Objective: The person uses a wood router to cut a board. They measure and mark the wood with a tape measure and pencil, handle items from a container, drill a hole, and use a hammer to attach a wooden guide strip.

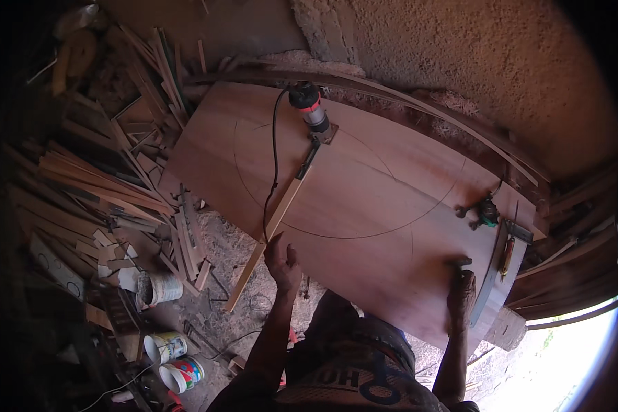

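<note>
A large reddish-brown wooden board [364, 268] lies before me, with a dark curved line drawn across it. On its far part stands a router [310, 110] with a black top and red band. A long pale wooden strip [271, 226] runs from the router's base past the board's near edge. My left hand [281, 266] is beside this strip, fingers stretched up and thumb apart, its fingertips close to the black power cord [275, 165]. Over the board's near right part, my right hand [461, 294] is closed round a dark-headed, hammer-like tool [462, 261]; its handle is mostly hidden.
At the board's right end lie a green-and-black tool [487, 211], a try square [491, 275] and a yellow-red utility knife [507, 255]. Offcuts [96, 178] and buckets [165, 347] crowd the floor at left. A rough wall [460, 55] rises behind long curved strips.
</note>
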Demonstrator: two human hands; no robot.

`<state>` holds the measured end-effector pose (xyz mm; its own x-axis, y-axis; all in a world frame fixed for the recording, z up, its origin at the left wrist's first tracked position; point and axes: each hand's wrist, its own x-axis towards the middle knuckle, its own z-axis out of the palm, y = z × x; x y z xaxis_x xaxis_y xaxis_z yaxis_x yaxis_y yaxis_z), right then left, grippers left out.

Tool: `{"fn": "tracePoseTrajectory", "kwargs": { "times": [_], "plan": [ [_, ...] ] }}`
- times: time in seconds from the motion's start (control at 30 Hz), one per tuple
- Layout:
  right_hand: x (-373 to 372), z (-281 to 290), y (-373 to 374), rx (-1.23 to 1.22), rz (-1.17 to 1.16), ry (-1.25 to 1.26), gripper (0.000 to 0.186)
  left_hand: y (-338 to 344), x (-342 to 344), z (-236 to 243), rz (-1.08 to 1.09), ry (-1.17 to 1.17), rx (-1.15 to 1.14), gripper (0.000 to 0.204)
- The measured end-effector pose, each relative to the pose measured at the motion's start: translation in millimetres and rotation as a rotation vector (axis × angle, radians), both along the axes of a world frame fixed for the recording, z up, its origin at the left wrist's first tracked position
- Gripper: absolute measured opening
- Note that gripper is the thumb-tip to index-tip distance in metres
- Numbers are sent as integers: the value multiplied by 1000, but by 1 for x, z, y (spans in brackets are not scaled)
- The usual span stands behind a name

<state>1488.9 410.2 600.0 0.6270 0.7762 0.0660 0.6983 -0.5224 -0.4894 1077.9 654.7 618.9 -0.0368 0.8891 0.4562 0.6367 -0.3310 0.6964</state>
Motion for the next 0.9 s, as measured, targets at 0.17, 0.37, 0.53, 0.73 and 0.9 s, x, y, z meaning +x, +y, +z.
{"fn": "tracePoseTrajectory", "kwargs": {
  "times": [0.17, 0.37, 0.53, 0.73, 0.9],
  "plan": [
    [-9, 17, 5, -44, -64, -124, 28, 20, -120, -10, 250, 423, -107, 44],
    [-57, 52, 92, 85, 143, -149, 33, 33, -140, -61, -15, 65, -379, 38],
    [-123, 57, 229, 193, 313, 161, 29, 34, -142, -109, 95, -135, -331, 29],
    [-146, 46, 408, 350, 540, 174, 50, 34, -136, -86, -15, -115, -311, 28],
    [-154, 32, 523, 442, 692, 219, 90, 34, -141, -118, 28, -205, -400, 33]
  ]
}}
